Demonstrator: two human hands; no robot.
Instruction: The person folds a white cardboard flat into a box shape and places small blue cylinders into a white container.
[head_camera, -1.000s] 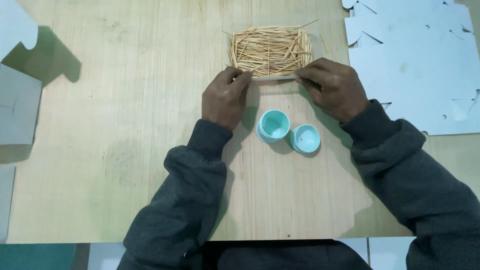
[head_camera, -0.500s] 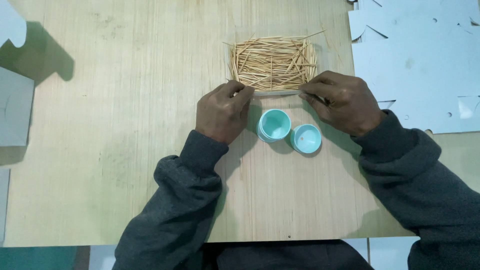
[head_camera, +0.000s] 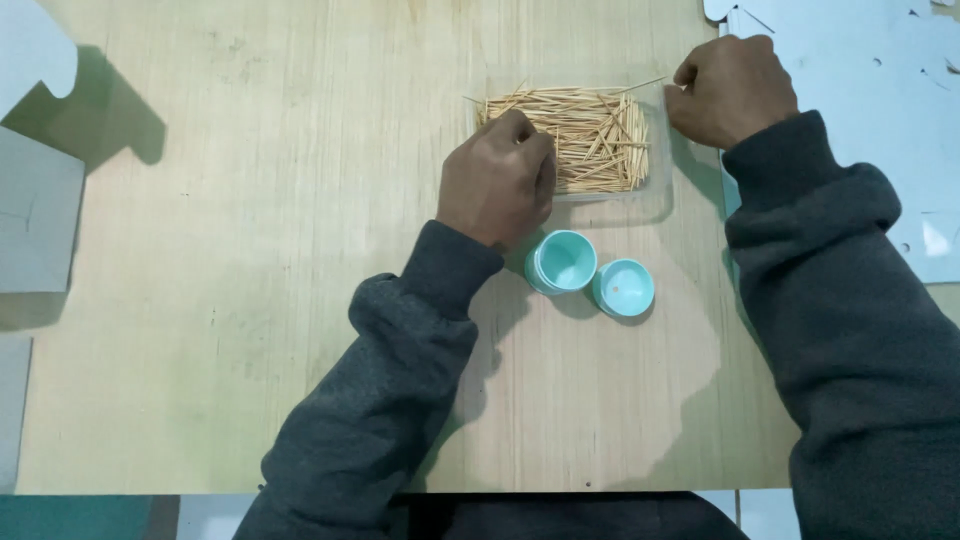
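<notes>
At the far left of the frame I see grey cardboard pieces (head_camera: 35, 215) lying on the wooden table (head_camera: 250, 300). Moving toward the centre, my left hand (head_camera: 497, 180) is curled, fingertips pressed into the left end of the toothpicks (head_camera: 590, 140), which fill a shallow clear tray (head_camera: 660, 185) in the upper middle. Just below the tray sit a small teal cup (head_camera: 562, 261) and its teal lid (head_camera: 623, 288), touching each other. My right hand (head_camera: 730, 88) is loosely fisted at the tray's upper right corner; I cannot tell whether it pinches anything. White cut sheets (head_camera: 870, 60) cover the upper right.
</notes>
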